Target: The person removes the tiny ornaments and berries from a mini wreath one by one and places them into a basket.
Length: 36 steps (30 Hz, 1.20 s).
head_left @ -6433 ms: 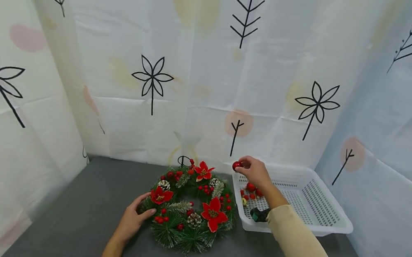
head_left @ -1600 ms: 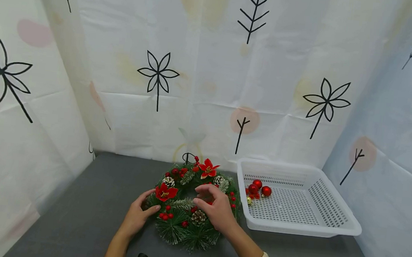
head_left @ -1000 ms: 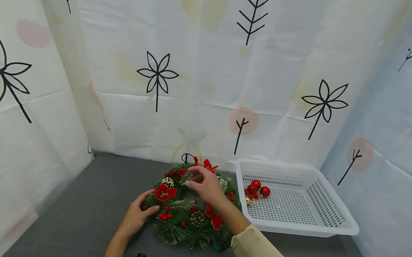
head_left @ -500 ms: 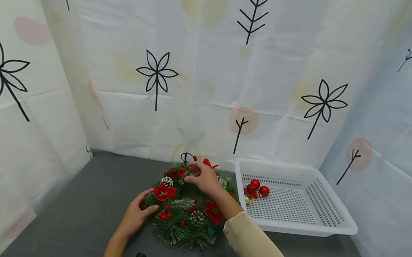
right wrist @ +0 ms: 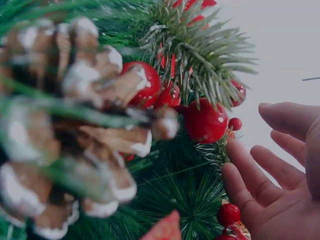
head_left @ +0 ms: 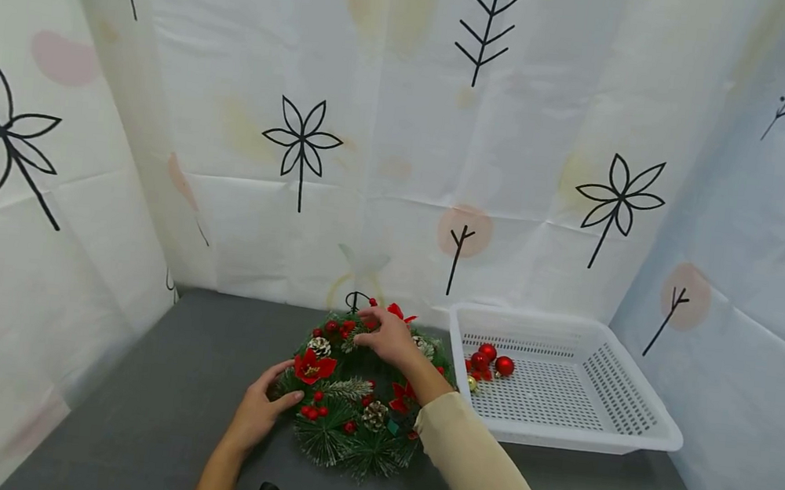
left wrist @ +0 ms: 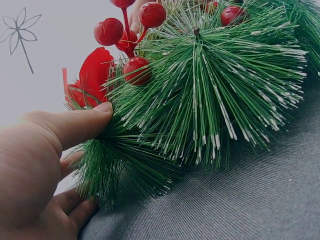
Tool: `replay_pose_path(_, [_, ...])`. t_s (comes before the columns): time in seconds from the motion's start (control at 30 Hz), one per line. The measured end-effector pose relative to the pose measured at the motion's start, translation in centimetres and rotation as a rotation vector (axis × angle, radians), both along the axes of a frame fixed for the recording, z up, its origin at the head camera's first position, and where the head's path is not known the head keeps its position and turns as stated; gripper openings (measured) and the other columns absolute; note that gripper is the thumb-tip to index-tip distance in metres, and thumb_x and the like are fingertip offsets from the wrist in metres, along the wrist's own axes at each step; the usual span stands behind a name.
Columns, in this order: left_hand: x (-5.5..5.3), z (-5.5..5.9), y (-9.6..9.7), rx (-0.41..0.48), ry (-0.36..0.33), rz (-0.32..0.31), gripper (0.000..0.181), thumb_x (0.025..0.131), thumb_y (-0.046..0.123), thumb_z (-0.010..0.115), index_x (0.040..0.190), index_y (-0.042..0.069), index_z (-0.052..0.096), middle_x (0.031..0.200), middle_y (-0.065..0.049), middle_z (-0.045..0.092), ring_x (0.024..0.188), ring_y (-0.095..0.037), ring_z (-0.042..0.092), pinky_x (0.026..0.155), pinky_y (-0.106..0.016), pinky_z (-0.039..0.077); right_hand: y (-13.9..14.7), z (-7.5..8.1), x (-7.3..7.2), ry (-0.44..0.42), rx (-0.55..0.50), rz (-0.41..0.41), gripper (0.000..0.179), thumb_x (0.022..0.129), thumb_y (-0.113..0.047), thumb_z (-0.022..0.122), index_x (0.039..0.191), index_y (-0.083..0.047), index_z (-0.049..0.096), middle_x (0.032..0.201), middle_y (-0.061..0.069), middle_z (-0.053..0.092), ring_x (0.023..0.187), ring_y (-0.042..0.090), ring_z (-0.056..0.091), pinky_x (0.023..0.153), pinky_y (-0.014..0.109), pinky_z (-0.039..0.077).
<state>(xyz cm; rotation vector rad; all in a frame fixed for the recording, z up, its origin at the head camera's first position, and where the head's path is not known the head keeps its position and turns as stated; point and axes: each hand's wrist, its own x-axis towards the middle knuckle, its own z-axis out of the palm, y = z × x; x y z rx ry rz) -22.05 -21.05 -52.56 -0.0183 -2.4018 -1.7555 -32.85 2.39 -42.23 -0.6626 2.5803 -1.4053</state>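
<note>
A green Christmas wreath (head_left: 323, 437), with red flowers, berries and snowy pine cones (right wrist: 75, 145), lies on the grey table. My left hand (head_left: 261, 406) holds its left edge; in the left wrist view the thumb (left wrist: 82, 122) lies on the needles and the other fingers reach under them. My right hand (head_left: 392, 340) is over the wreath's far part, beside red berries and a frosted sprig (right wrist: 200, 55). In the right wrist view its fingers (right wrist: 255, 177) are spread and loosely bent, with nothing seen between them and the thumb. The sleeve hides part of the wreath's right side.
Right of the wreath stands a white perforated basket (head_left: 629, 440) with several red balls (head_left: 505, 365) and a gold one (head_left: 472, 383) at its left end. A black wire loop (head_left: 355, 301) rises behind the wreath. Printed cloth walls (head_left: 401, 159) enclose the table.
My right hand held a red ball over the basket at first. It later came over the wreath's middle, then moved to its far part, where no ball shows in it. The left hand stays put.
</note>
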Motion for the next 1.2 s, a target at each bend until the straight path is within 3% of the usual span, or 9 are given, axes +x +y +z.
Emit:
replay_pose_path(0.3, [0.0,0.0,0.1,0.002,-0.012,-0.01,0.064,0.089,0.025,0.073,0.145,0.012,0.045,0.151,-0.023,0.033,0.137,-0.046,0.029,0.101,-0.062,0.031,-0.4,-0.6,-0.6,-0.022,-0.04,-0.034,0.039,0.094,-0.008,0.064,0.132,-0.006,0.057,0.13,0.013,0.057,0.09,0.022,0.064,0.077,0.036,0.053])
replay_pose_path(0.53, [0.0,0.1,0.0,0.0,-0.011,-0.004,0.064,0.089,0.025,0.073,0.145,0.012,0.045,0.151,-0.023,0.033,0.136,-0.046,0.029,0.101,-0.062,0.031,-1.2,-0.7,-1.0,-0.042,-0.074,-0.017,0.038,0.096,-0.005,0.062,0.133,-0.003,0.055,0.131,0.015,0.056,0.082,0.022,0.066,0.078,0.042,0.054])
replay_pose_path(0.87, [0.0,-0.2,0.1,-0.017,0.0,0.022,0.063,0.089,0.025,0.073,0.144,0.011,0.047,0.148,-0.024,0.037,0.133,-0.044,0.036,0.099,-0.06,0.035,-1.4,-0.9,-1.5,-0.072,-0.002,0.043,0.043,0.096,-0.004,0.059,0.139,-0.006,0.051,0.14,0.015,0.05,0.081,0.04,0.066,0.074,0.047,0.053])
replay_pose_path(1.2, [0.0,0.0,0.1,0.0,0.003,0.01,0.063,0.089,0.024,0.074,0.144,0.01,0.047,0.149,-0.024,0.036,0.135,-0.046,0.032,0.101,-0.061,0.032,-1.7,-0.7,-1.7,-0.066,0.091,0.118,0.047,0.097,-0.004,0.059,0.143,-0.005,0.047,0.142,0.012,0.05,0.078,0.029,0.066,0.07,0.035,0.052])
